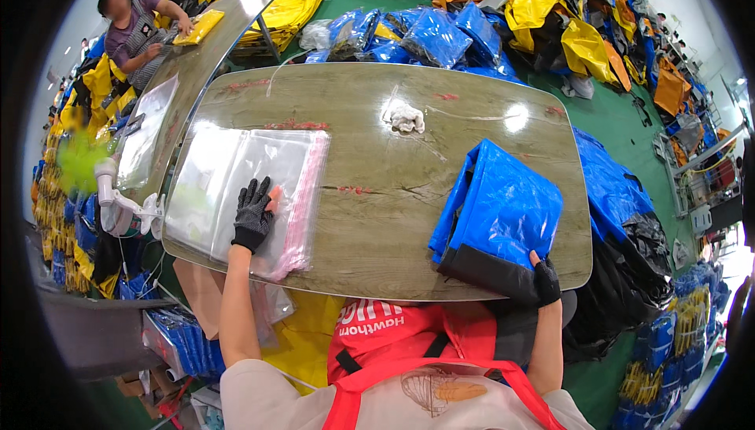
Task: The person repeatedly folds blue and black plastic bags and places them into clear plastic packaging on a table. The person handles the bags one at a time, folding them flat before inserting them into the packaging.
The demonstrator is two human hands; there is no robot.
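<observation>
My left hand [253,216], in a dark knit glove with the thumb bare, lies flat with its fingers stretched on a stack of clear plastic bags [212,186]. The bags have a pinkish edge along their right side. At the table's right end is a folded blue tarp [511,202] with a black border on its near side. My right hand [545,279], also gloved, grips the tarp's near right corner; its thumb rests on top and the other fingers are partly hidden.
A crumpled white wad [406,119] lies on the wooden table [377,155]. Blue and black sheeting [621,218] hangs beyond the right edge. Wrapped blue bundles [440,37] are piled behind the table. At the far left, a co-worker [138,29] handles a yellow folded piece at another table.
</observation>
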